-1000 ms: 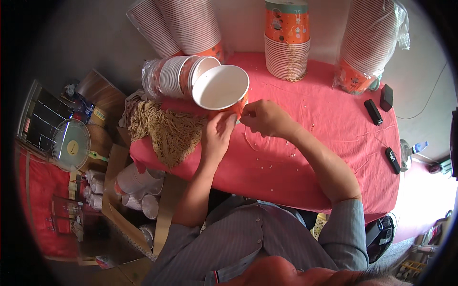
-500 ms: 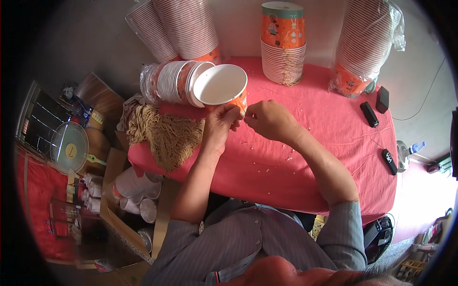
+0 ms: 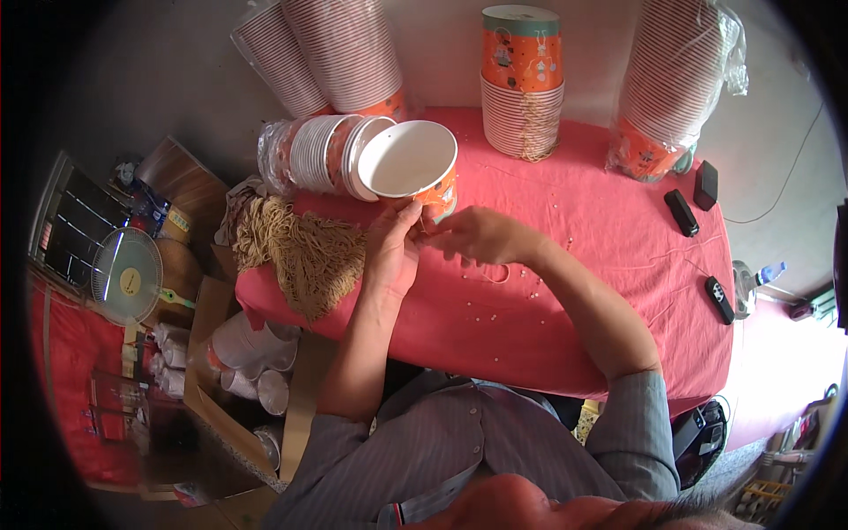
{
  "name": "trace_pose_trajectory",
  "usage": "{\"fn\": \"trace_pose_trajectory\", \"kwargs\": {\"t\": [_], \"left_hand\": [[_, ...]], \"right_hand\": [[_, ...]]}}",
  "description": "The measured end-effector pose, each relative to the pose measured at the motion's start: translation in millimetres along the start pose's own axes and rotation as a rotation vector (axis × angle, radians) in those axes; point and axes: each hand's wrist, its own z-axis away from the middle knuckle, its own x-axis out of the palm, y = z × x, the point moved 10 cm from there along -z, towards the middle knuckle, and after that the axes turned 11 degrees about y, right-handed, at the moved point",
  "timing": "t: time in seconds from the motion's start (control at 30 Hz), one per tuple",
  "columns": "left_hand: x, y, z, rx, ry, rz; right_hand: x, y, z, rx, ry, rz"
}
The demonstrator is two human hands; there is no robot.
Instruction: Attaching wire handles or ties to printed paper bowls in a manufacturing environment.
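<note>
We find the small white beads (image 3: pixel 523 273) scattered on the red-covered tabletop (image 3: pixel 609 331) nearest the person. Just beyond, the right hand (image 3: pixel 484 237) has loosely bent fingers, tips close to the left hand (image 3: pixel 395 252); we cannot tell what, if anything, they grasp. The left thumb and fingers close together at the near wall of the open paper bucket (image 3: pixel 411 159); their grasp is hidden from us. The bucket sits mouth up at the tabletop's left, bearing cartoon print on orange. Left of the hands we note a heap of tan cords (image 3: pixel 305 252). Behind the bucket lies a wrapped bucket stack (image 3: pixel 318 152). Farther back stands an inverted stack (image 3: pixel 521 79), its print cartoon figures; any lettering is too small to read.
</note>
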Motion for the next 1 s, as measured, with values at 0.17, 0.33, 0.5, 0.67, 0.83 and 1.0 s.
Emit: {"fn": "trace_pose_trajectory", "kwargs": {"t": [0.17,0.33,0.5,0.67,0.83,1.0], "left_hand": [[-2.3,-2.9,1.8,-0.015,-0.057,0.047],[-10.8,-1.9,3.8,0.078,-0.037,-0.072],[-2.5,10.1,16.4,0.193,-0.047,-0.184],[-3.3,15.0,28.7,0.189,-0.018,-0.308],[-3.7,18.1,35.7,0.246,-0.024,-0.359],[-1.6,24.1,40.3,0.256,-0.024,-0.358]], "right_hand": [[-9.7,10.3,-13.5,-0.03,0.112,-0.412],[-14.2,11.3,-20.6,-0.101,0.3,-0.626],[-9.9,8.1,-19.9,-0.125,0.353,-0.648],[-22.3,-2.8,-11.2,-0.175,0.44,-0.734],[-14.9,-10.8,-8.5,-0.141,0.342,-0.634],[-5.6,-17.5,-6.1,-0.131,0.274,-0.565]]}}
